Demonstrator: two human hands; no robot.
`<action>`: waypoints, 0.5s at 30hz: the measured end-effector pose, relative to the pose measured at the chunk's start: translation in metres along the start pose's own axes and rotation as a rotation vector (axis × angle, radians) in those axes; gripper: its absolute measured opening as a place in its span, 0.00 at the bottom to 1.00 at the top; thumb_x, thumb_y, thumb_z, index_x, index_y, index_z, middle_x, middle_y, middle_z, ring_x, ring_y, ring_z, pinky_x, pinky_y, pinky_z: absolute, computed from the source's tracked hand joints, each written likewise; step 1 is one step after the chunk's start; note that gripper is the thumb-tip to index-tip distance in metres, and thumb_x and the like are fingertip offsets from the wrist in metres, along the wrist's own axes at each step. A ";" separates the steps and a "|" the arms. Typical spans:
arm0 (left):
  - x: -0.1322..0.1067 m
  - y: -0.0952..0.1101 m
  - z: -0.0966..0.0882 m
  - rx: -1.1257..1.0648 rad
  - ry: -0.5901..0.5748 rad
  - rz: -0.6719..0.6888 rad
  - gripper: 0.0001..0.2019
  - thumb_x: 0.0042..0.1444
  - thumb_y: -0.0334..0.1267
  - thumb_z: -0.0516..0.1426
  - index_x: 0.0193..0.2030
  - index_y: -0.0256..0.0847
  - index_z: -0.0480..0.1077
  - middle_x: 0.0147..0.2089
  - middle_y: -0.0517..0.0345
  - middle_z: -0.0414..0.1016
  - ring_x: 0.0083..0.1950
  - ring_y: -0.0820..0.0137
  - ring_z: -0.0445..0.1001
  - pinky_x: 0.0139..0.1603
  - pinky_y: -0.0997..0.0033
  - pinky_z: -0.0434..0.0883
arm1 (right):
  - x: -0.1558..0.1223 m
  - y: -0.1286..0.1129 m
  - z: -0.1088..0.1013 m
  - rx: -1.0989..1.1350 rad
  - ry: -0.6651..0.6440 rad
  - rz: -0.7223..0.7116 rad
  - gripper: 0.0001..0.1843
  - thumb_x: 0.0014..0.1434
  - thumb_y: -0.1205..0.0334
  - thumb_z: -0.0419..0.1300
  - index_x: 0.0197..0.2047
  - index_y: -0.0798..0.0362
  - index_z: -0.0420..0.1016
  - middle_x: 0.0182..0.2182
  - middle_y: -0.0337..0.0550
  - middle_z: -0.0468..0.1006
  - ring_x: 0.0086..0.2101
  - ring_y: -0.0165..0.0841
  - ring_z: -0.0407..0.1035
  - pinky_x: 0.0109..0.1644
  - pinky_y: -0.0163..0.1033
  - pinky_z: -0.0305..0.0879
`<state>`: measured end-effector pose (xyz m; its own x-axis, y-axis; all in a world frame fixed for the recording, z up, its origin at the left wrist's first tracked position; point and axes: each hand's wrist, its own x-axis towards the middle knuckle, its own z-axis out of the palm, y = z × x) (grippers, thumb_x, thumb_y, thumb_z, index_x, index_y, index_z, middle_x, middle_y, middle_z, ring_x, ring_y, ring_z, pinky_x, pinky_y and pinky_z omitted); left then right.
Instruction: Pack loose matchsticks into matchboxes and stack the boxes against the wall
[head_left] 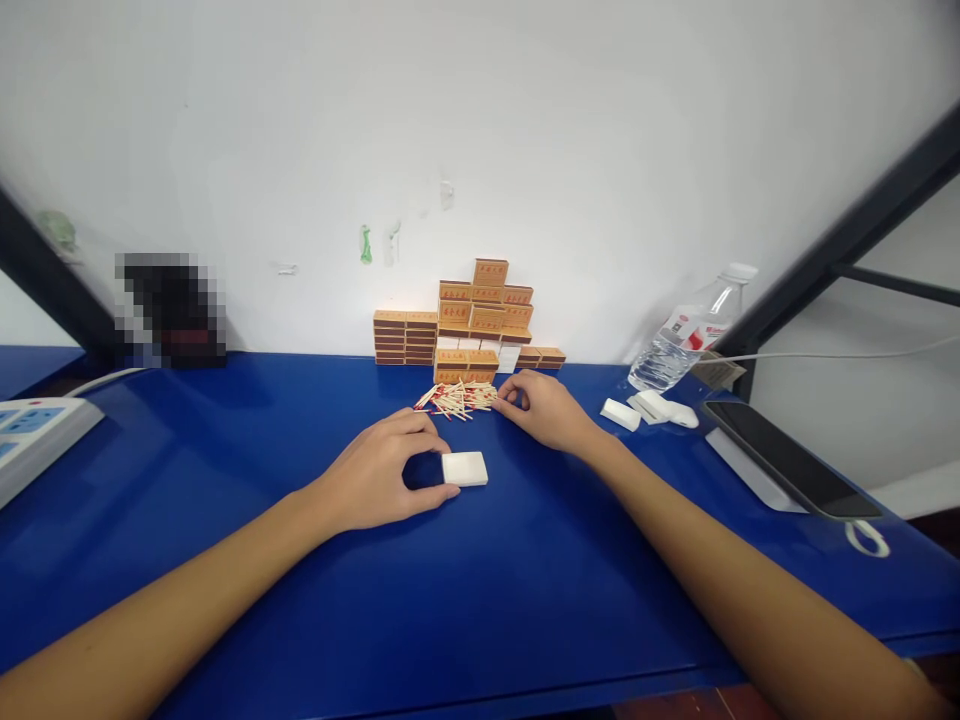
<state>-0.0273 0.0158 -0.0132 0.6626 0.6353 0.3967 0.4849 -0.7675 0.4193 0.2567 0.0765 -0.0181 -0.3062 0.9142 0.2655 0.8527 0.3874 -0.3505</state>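
A small white box, about as big as a matchbox, lies flat on the blue table. Thumb and fingers of my left hand grip its left end. Beyond it is a loose heap of red-tipped matches. At the heap's right edge, my right hand has thumb and forefinger pinched together on what looks like a match; its end is too small to make out clearly. Right behind the heap rise stacked brown matchboxes, some white ones among them.
Against the white wall stands another matchbox stack. To the right are a tilted water bottle, small white pieces, a phone and a white cable. A power strip lies at the left, below a blurred dark object.
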 end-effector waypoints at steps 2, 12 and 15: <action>0.000 0.000 -0.001 0.011 0.007 0.017 0.14 0.59 0.46 0.67 0.49 0.45 0.80 0.45 0.53 0.78 0.47 0.61 0.75 0.51 0.55 0.74 | 0.000 -0.002 0.000 -0.038 -0.010 -0.013 0.07 0.66 0.60 0.61 0.39 0.54 0.77 0.37 0.45 0.78 0.34 0.33 0.69 0.38 0.39 0.61; 0.001 -0.001 0.001 0.068 0.025 -0.003 0.13 0.61 0.46 0.66 0.49 0.44 0.79 0.44 0.53 0.79 0.46 0.60 0.74 0.47 0.57 0.73 | -0.027 -0.016 -0.027 0.109 -0.064 -0.163 0.07 0.70 0.59 0.60 0.41 0.53 0.75 0.36 0.44 0.77 0.34 0.33 0.68 0.39 0.38 0.63; 0.001 0.000 0.002 0.066 0.038 -0.003 0.12 0.61 0.45 0.66 0.47 0.43 0.78 0.43 0.54 0.80 0.45 0.61 0.74 0.47 0.58 0.73 | -0.038 -0.043 -0.030 0.189 -0.093 -0.214 0.08 0.69 0.58 0.62 0.40 0.52 0.76 0.34 0.41 0.77 0.32 0.32 0.67 0.37 0.37 0.61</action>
<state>-0.0253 0.0166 -0.0142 0.6395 0.6392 0.4270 0.5239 -0.7689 0.3664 0.2445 0.0211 0.0139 -0.5152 0.8132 0.2708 0.6736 0.5795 -0.4586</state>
